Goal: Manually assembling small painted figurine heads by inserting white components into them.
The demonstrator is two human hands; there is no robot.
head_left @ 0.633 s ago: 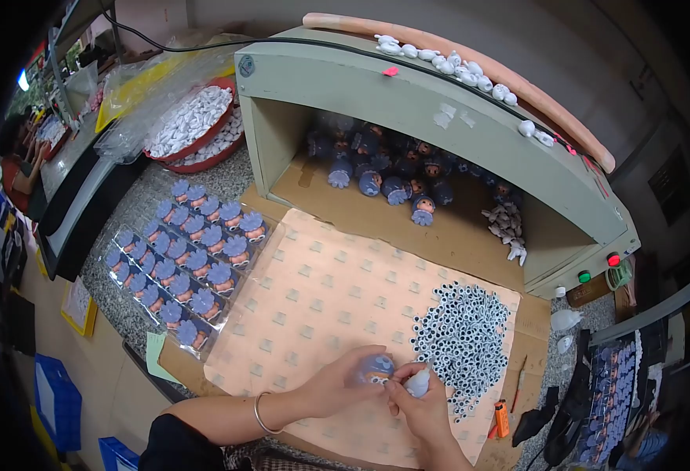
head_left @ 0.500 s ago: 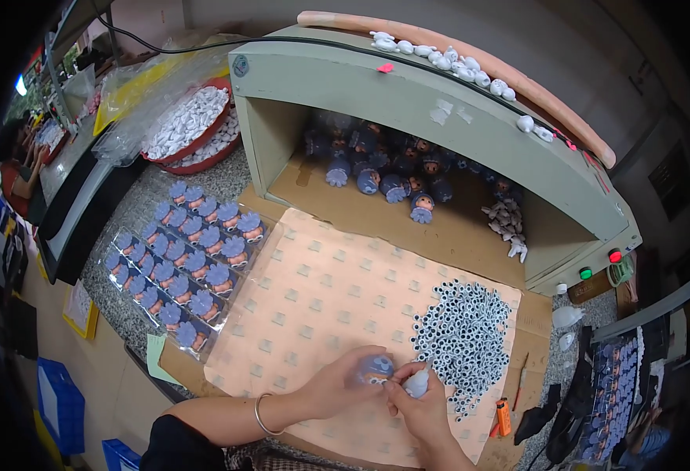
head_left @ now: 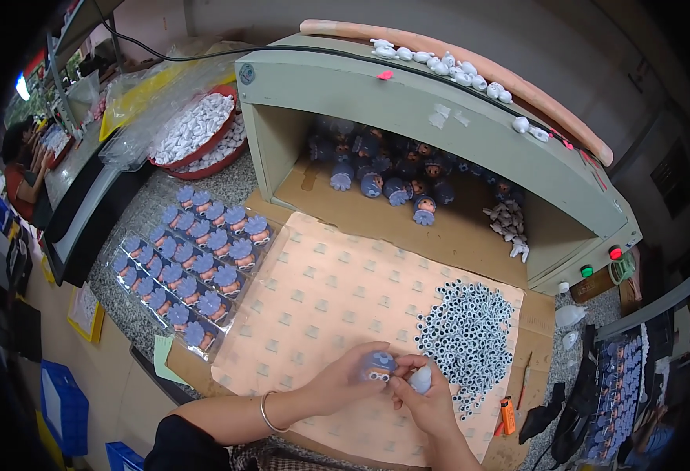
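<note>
Only 1 head view is given, aimed steeply down from above the peach mat (head_left: 337, 314), hands (head_left: 384, 385) seen close at the lower edge.

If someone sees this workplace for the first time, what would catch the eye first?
Probably the heap of small black-and-white googly eyes on the right of the peach mat. Just below it, the left hand holds a small blue-haired figure head, and the right hand touches it. Rows of similar blue figures lie in trays to the left.
</note>
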